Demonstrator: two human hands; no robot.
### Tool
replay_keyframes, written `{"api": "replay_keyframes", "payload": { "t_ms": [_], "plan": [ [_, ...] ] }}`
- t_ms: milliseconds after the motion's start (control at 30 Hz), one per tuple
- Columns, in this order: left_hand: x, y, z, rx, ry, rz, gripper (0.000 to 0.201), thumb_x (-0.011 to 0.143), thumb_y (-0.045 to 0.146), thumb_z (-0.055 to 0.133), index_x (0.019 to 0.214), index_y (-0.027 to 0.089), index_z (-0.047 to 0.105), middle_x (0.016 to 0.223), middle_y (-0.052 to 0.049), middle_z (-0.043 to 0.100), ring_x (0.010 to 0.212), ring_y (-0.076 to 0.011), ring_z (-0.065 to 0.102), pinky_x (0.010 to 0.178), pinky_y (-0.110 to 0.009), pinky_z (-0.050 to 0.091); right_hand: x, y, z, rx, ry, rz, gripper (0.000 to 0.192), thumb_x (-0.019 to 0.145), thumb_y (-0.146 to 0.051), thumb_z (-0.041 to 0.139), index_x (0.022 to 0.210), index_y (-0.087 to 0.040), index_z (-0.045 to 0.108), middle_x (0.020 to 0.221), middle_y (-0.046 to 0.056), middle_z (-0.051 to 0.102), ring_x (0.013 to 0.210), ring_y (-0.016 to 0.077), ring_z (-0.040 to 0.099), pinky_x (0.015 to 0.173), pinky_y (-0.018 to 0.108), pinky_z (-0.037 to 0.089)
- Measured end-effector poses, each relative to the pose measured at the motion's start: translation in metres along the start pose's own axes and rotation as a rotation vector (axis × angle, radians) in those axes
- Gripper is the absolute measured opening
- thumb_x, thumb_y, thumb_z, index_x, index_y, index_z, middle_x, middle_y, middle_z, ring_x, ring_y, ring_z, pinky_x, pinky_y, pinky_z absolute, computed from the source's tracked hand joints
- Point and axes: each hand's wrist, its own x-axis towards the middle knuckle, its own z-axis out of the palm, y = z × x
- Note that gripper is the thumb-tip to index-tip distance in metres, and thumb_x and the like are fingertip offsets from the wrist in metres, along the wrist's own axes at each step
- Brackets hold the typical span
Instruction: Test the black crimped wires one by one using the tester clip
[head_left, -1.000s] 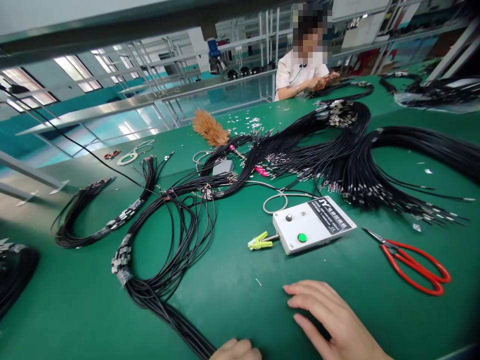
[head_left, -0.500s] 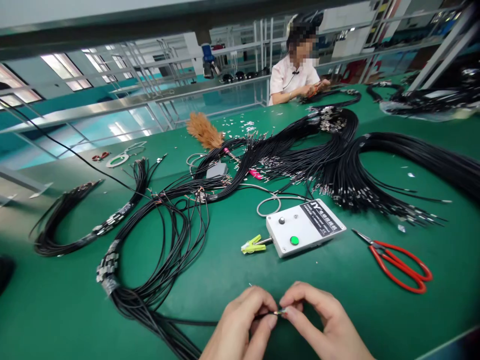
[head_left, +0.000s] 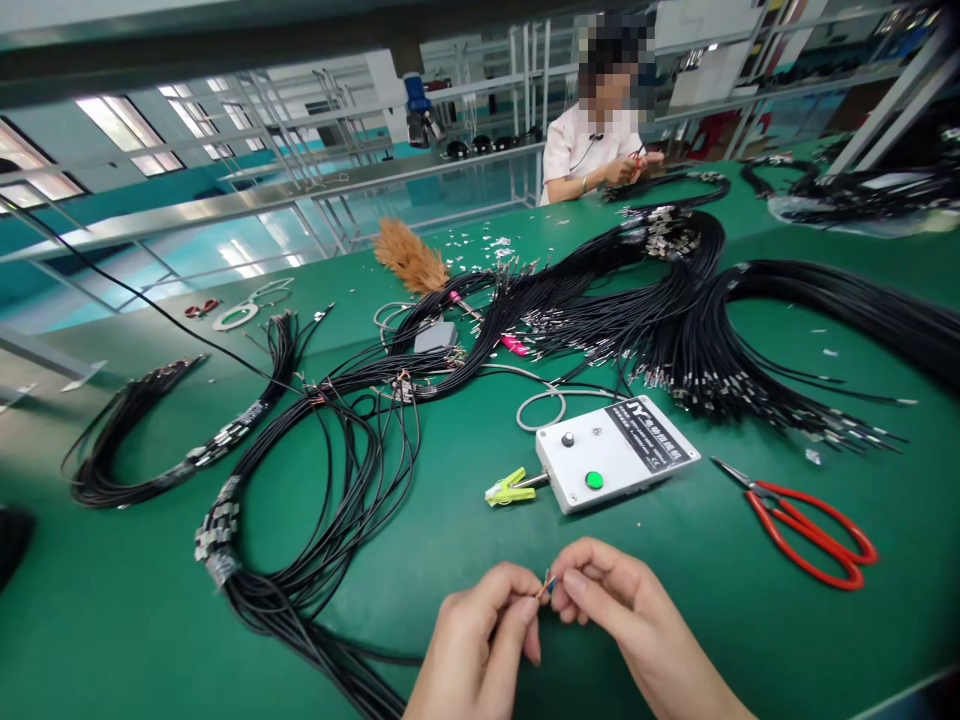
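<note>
I had the left hand (head_left: 480, 632) pinching coloured wires (head_left: 547, 585), already unjacketed, above the table's (head_left: 787, 650) near side; whether the right hand (head_left: 626, 605), at their tips, gripped any, I couldn't tell. The yellow clip (head_left: 513, 488) held none yet.

Bright windows (head_left: 129, 135) upper left, pale glare on floor (head_left: 241, 258)

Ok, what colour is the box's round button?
Green; the button shows best in the head view.
</note>
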Motion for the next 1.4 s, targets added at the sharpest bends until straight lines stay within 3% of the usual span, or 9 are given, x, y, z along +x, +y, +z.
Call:
{"api": "replay_keyframes", "payload": {
  "t_ms": [167, 300, 467, 767, 867, 967, 1067, 1200, 1400],
  "plan": [
    [-0.001, 0.000, 0.000, -0.008, 0.036, 0.021, 0.031, 0.096, 0.039, 0.046, 0.078, 0.019, 0.061, 0.055, 0.002, 0.054, 0.053, -0.0136, 0.050, 0.057, -0.024, 0.037, 0.004, 0.002, -0.006, -0.002, -0.029, -0.010, 0.024, 0.086, -0.044, 0.066, 0.094, -0.021, 0.069, 0.079, 0.002, 0.068, 0.073, 0.0139, 0.059, 0.073, 0.026, 0.046],
    [0.000, 0.000, 0.000, -0.098, 0.027, -0.096, 0.038, 0.095, 0.050, 0.044, 0.079, 0.018, 0.059, 0.049, 0.005, 0.046, 0.047, -0.0115, 0.040, 0.052, -0.024, 0.033, 0.004, -0.003, -0.003, -0.034, -0.060, 0.008, 0.027, 0.083, -0.045, 0.068, 0.095, -0.021, 0.069, 0.081, 0.001, 0.067, 0.073, 0.0133, 0.057, 0.073, 0.027, 0.046],
    [0.002, 0.001, -0.001, -0.253, 0.013, -0.231, 0.043, 0.089, 0.059, 0.050, 0.079, 0.018, 0.057, 0.049, 0.006, 0.044, 0.046, -0.0104, 0.032, 0.045, -0.023, 0.023, 0.005, -0.002, 0.004, -0.016, -0.041, 0.019, 0.030, 0.078, -0.046, 0.073, 0.089, -0.019, 0.068, 0.074, 0.000, 0.064, 0.070, 0.0128, 0.055, 0.067, 0.024, 0.044],
    [0.001, -0.001, 0.003, -0.257, 0.072, -0.196, 0.042, 0.090, 0.058, 0.050, 0.078, 0.018, 0.055, 0.051, 0.007, 0.041, 0.048, -0.0098, 0.032, 0.050, -0.023, 0.027, 0.009, -0.001, 0.023, -0.141, 0.091, -0.062, 0.030, 0.076, -0.044, 0.070, 0.066, -0.018, 0.060, 0.061, -0.001, 0.058, 0.058, 0.0123, 0.050, 0.057, 0.025, 0.042],
    [-0.001, -0.005, 0.004, -0.261, 0.117, -0.188, 0.045, 0.090, 0.060, 0.049, 0.095, 0.016, 0.059, 0.053, 0.008, 0.039, 0.050, -0.0102, 0.033, 0.050, -0.023, 0.027, 0.009, 0.003, 0.029, -0.230, 0.147, -0.144, 0.030, 0.077, -0.042, 0.067, 0.063, -0.018, 0.057, 0.061, -0.001, 0.054, 0.058, 0.0128, 0.049, 0.057, 0.025, 0.041],
    [0.000, -0.005, 0.002, -0.305, 0.100, -0.208, 0.051, 0.089, 0.060, 0.051, 0.112, 0.015, 0.060, 0.053, 0.008, 0.037, 0.048, -0.0097, 0.031, 0.047, -0.023, 0.024, 0.009, 0.004, 0.030, -0.211, 0.123, -0.075, 0.031, 0.077, -0.045, 0.065, 0.064, -0.018, 0.055, 0.060, -0.002, 0.051, 0.056, 0.0121, 0.046, 0.056, 0.025, 0.039],
    [0.001, -0.003, 0.000, -0.442, 0.058, -0.262, 0.045, 0.087, 0.058, 0.057, 0.106, 0.017, 0.063, 0.052, 0.009, 0.036, 0.046, -0.0073, 0.026, 0.042, -0.020, 0.017, 0.011, 0.002, 0.029, -0.183, 0.100, -0.021, 0.032, 0.077, -0.046, 0.064, 0.065, -0.018, 0.054, 0.059, -0.003, 0.050, 0.055, 0.0118, 0.045, 0.056, 0.025, 0.038],
    [0.003, -0.001, -0.001, -0.569, 0.083, -0.303, 0.038, 0.077, 0.054, 0.071, 0.092, 0.020, 0.062, 0.067, 0.007, 0.050, 0.039, 0.0000, 0.023, 0.038, -0.017, 0.014, 0.011, 0.002, 0.028, -0.234, 0.083, -0.020, 0.026, 0.079, -0.040, 0.061, 0.066, -0.018, 0.054, 0.058, -0.003, 0.049, 0.056, 0.0121, 0.044, 0.056, 0.025, 0.038],
    [0.006, -0.009, -0.002, -0.507, 0.239, -0.344, 0.036, 0.077, 0.050, 0.073, 0.080, 0.016, 0.060, 0.044, 0.013, 0.035, 0.034, -0.0006, 0.023, 0.038, -0.016, 0.013, 0.008, 0.005, 0.020, -0.573, 0.096, -0.363, 0.018, 0.085, -0.023, 0.054, 0.067, -0.020, 0.055, 0.066, -0.002, 0.054, 0.063, 0.0130, 0.052, 0.060, 0.024, 0.041]
  ]
}}
